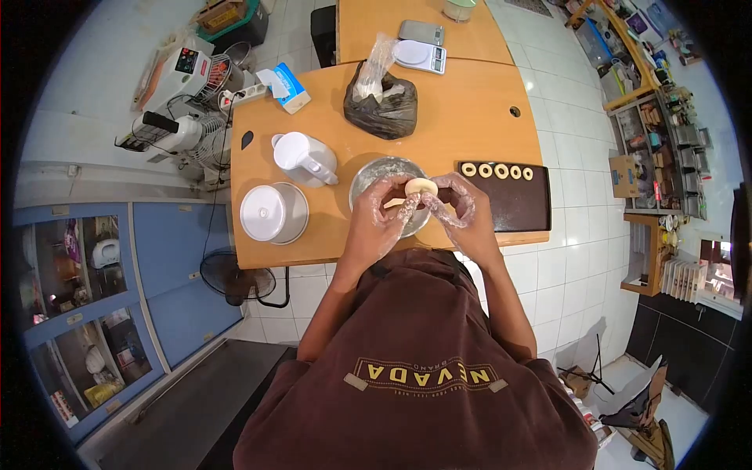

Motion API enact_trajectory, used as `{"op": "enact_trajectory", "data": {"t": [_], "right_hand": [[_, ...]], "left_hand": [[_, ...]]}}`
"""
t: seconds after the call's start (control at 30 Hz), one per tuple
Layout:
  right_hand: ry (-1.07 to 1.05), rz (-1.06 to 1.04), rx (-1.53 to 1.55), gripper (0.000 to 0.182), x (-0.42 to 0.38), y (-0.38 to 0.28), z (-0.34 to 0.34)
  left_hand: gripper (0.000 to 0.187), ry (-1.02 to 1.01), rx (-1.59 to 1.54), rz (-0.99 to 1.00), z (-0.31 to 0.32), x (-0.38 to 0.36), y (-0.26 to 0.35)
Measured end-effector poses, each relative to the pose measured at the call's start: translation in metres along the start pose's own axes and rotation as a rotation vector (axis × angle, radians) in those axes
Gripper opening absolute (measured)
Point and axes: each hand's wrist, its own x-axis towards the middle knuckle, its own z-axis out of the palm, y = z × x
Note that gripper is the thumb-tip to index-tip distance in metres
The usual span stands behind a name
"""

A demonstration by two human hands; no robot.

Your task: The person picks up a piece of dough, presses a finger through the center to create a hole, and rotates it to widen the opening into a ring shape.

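Both of my floury hands hold a small pale piece of dough [421, 187] between the fingertips. My left hand [382, 217] grips its left side and my right hand [464, 213] its right side, thumbs meeting below it. Whether the piece has a hole cannot be made out. Beneath my hands stands a metal bowl [379, 167] with flour on its inside, partly hidden by them. Right of my right hand, a dark baking tray [521, 205] carries a row of several dough rings [501, 171] along its far edge.
On the wooden table [462, 102] are a white pitcher [301, 157], a white lidded tub [270, 213], a black plastic bag [381, 113], a blue-and-white carton [290, 88] and a digital scale [421, 56]. A black fan [235, 278] is on the floor at left.
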Motion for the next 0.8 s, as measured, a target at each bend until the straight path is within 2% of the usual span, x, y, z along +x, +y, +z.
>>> {"op": "enact_trajectory", "data": {"t": [0.17, 0.33, 0.47, 0.57, 0.67, 0.8], "right_hand": [[0.029, 0.026, -0.021, 0.022, 0.001, -0.004, -0.012], [0.003, -0.065, -0.061, 0.020, 0.004, -0.001, -0.027], [-0.038, -0.009, -0.040, 0.017, 0.003, -0.010, -0.034], [-0.056, 0.002, 0.021, 0.017, 0.003, -0.007, -0.038], [-0.063, 0.018, 0.067, 0.017, 0.005, -0.003, -0.043], [-0.054, 0.031, 0.119, 0.017, 0.007, -0.004, -0.046]], "left_hand": [[0.027, 0.034, 0.190, 0.020, 0.012, 0.006, 0.003], [0.027, -0.030, 0.439, 0.142, 0.021, 0.012, 0.016], [0.025, -0.079, 0.546, 0.149, 0.027, 0.018, 0.019], [0.025, -0.113, 0.471, 0.047, 0.028, 0.019, 0.019], [0.028, -0.083, 0.078, -0.048, 0.031, 0.017, 0.010], [0.031, -0.095, -0.100, -0.155, 0.034, 0.018, 0.010]]}}
